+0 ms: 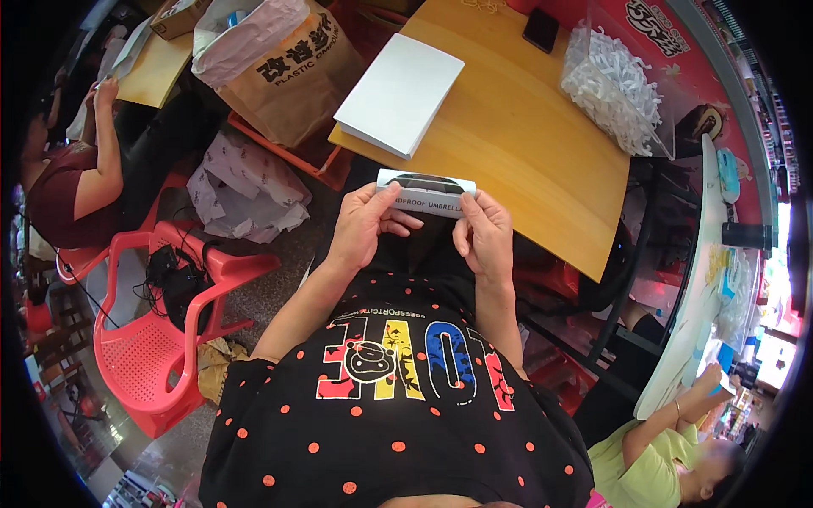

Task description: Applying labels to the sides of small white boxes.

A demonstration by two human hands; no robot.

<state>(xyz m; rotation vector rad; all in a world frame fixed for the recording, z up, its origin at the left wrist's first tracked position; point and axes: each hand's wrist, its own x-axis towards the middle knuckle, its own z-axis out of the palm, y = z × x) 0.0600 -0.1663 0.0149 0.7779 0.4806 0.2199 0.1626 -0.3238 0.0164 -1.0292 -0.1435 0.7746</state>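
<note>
Between my two hands, just off the near edge of the wooden table, is a small white and grey printed card sleeve (423, 194) with a dark picture on it. It looks curved or folded along its length; whether anything is inside, I cannot tell. My left hand (370, 222) pinches its left end, thumb on top and the other fingers curled below. At the right end my right hand (486, 227) grips it between thumb and bent fingers. Beyond it, on the table's left corner, lies a neat stack of white sheets (401, 93).
The wooden table (517, 135) bears a clear bin of white paper pieces (611, 89) and a dark phone (540, 30). A large paper sack (279, 72) stands in a red crate at left. A red chair (152, 339) holds black cables. Other people work at both sides.
</note>
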